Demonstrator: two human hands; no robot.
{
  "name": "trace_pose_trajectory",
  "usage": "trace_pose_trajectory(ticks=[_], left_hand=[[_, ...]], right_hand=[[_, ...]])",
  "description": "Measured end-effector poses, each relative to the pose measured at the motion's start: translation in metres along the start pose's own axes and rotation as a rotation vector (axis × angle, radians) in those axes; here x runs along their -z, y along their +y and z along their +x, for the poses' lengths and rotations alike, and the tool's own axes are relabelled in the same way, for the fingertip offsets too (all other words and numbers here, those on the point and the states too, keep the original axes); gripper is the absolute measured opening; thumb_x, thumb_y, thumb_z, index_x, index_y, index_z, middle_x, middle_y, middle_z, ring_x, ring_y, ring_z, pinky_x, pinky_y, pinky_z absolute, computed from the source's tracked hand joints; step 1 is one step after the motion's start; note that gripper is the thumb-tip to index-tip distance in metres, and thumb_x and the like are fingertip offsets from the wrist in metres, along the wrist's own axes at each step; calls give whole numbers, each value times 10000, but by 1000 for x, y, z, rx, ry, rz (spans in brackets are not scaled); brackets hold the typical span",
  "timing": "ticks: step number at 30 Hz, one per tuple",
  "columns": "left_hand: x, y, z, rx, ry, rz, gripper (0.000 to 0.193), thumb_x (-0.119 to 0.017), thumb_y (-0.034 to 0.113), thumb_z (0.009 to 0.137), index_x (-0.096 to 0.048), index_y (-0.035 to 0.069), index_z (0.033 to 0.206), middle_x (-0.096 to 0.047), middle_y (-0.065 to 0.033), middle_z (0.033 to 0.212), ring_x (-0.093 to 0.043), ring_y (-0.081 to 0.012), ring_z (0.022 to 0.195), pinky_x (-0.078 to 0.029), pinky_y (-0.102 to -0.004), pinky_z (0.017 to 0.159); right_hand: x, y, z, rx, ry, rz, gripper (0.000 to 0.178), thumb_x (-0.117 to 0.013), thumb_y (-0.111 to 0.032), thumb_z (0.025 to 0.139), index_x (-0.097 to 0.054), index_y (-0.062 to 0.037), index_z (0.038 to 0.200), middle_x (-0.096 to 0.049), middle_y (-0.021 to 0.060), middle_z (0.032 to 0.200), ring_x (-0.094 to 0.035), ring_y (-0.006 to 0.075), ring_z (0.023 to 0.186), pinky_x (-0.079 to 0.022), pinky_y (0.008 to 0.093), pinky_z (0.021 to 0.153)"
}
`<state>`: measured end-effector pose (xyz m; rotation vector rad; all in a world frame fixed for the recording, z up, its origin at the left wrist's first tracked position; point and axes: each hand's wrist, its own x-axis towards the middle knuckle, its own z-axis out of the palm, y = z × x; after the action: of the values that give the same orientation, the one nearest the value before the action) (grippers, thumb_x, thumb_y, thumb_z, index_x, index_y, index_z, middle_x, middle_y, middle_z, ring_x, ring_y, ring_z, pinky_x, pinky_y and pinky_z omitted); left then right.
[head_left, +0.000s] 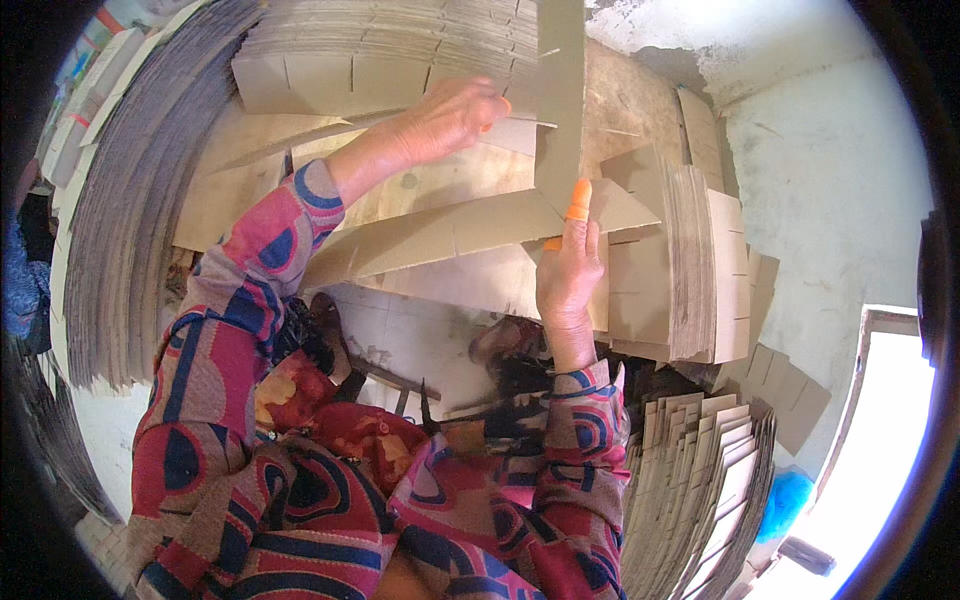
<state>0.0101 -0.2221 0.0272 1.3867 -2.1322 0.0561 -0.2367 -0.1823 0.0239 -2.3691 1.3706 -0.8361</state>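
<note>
My right hand (572, 265), with orange finger covers, pinches slotted cardboard strips where they meet. One long cardboard strip (440, 232) stretches left from that hand, and an upright cardboard strip (561, 95) rises from the same crossing toward the top of the view. Farther left and higher up, my left hand (455, 120) is closed, an orange cover on a fingertip. It grips another cardboard strip (515, 135), whose rest runs leftward behind the wrist. The fingers partly hide where this strip is held.
Beneath lies a wooden board (300, 215). Stacked slotted cardboard (390, 85) stands at the back, with a tall cardboard stack (140, 210) at left. To the right are a standing cardboard bundle (690, 265) and a lower pile (690, 490). A white wall (810, 200) borders the right.
</note>
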Motion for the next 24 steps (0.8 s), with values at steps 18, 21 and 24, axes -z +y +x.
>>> trace_pose_trajectory(ticks=[18,21,24], left_hand=[[-1,33,-3,-116,118,-51,187,-610,-11,702,-593,10,888,-590,-100,766,-555,-272,758,-477,-360,630],[-3,35,-4,32,40,-225,207,-646,33,741,-599,-1,940,-603,-106,819,-563,-242,774,-476,-337,664],[37,32,-16,343,-120,-474,317,-722,162,750,-598,-6,988,-607,-107,874,-572,-217,807,-471,-336,696]], right_hand=[[-8,23,-3,155,-8,-97,786,-597,52,713,-271,-63,1419,-538,179,1044,-604,347,691,-531,408,553],[-6,27,-4,138,-1,-118,768,-597,41,727,-273,-54,1417,-537,184,1028,-597,347,659,-525,414,537],[-12,23,-7,191,31,-134,749,-601,38,728,-291,-42,1405,-538,189,1029,-599,346,649,-528,412,534]])
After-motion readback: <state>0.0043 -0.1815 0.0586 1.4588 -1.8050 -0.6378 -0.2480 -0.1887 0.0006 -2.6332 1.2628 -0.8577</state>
